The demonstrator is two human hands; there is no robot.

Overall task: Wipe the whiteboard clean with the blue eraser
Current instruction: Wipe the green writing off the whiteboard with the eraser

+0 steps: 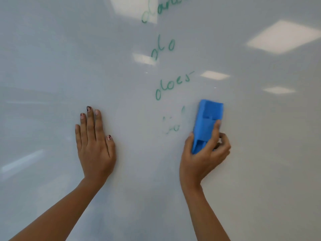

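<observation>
**Three words to go, one smear**

My right hand (pixel 203 159) grips the eraser (pixel 206 124) by its lower end, thumb across its back, fingers curled round. The smear (pixel 173 122) lies between my hands. I should press flat, sweep across it, then up through the green words (pixel 172 86). My left hand (pixel 94 145) lies flat on the board (pixel 52 66), fingers straight.

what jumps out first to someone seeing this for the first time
The bright blue eraser, gripped in the right hand against the whiteboard, right of centre. Above and to its left runs a column of green writing, the lowest word half smeared. The left hand presses flat, lower left.
</observation>
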